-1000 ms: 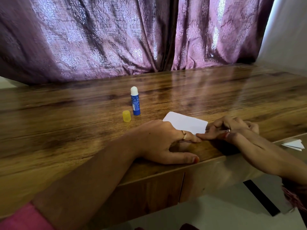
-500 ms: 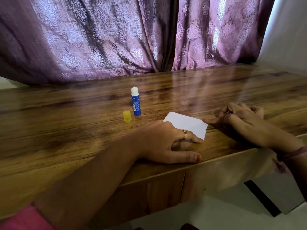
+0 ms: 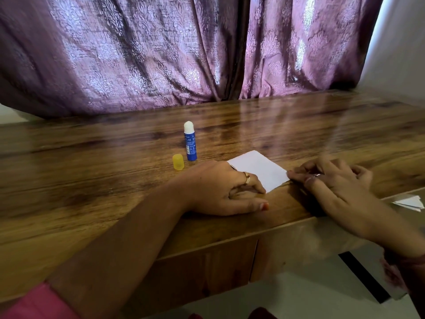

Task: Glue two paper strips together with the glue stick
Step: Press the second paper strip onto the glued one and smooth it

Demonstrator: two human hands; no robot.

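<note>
On the tabletop (image 3: pixel 92 180), with the uncapped glue stick (image 3: pixel 190 141) and its cap (image 3: pixel 178 161) just left of the paper (image 3: pixel 259 169), my left hand (image 3: pixel 220 189) presses it flat, fingers loosely curled, while my right hand (image 3: pixel 333 180), back from beside it, has its fingertips at the paper's right corner, apparently smoothing the bond.

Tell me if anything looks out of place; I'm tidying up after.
The glue stick stands upright and uncapped, its yellow cap set on the table beside it. A few white paper scraps lie off the desk's right edge, lower down. Nothing spilled or damaged.
</note>
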